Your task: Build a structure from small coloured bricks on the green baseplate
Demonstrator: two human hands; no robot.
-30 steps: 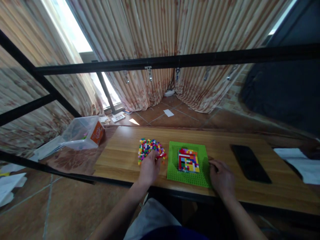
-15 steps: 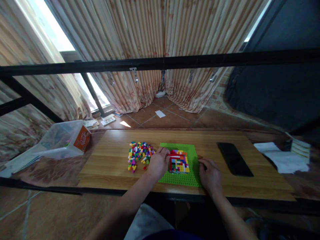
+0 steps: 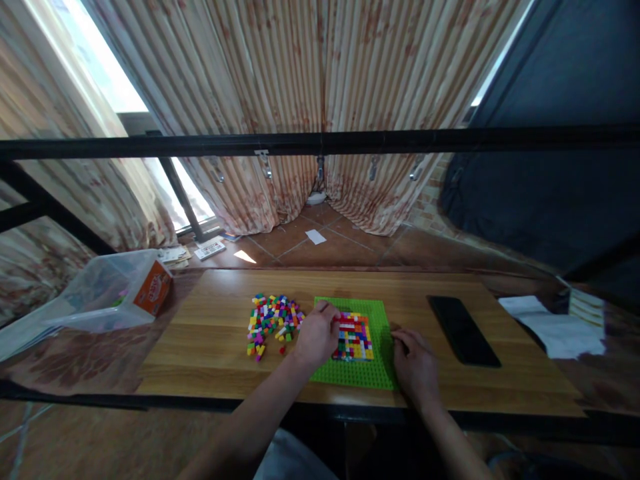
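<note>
A green studded baseplate [image 3: 350,379] lies on the wooden table, bearing a rectangular patch of multicoloured toy bricks [image 3: 356,343]. My left hand [image 3: 319,333] is over the patch's upper left side. Its fingers are pinched together at the red bricks there; whatever is between the fingertips is hidden. At the baseplate's right edge is my right hand [image 3: 416,365], fingers curled, with thumb and fingertips closed on that edge. Left of the plate spreads a pile of loose small bricks [image 3: 270,317], partly beside my left hand. A single red brick [image 3: 283,349] lies just below the pile.
To the right on the table [image 3: 200,360] lies a black phone-like slab [image 3: 463,331]. A clear plastic bin [image 3: 115,293] with an orange label stands beyond the table's left end. White papers [image 3: 553,327] lie past the right end. A black bar [image 3: 320,143] crosses behind the table.
The whole view has shifted, so the table sits slightly lower and further left. My left fingers remain at the patch's upper left, and my right hand stays at the plate's edge.
</note>
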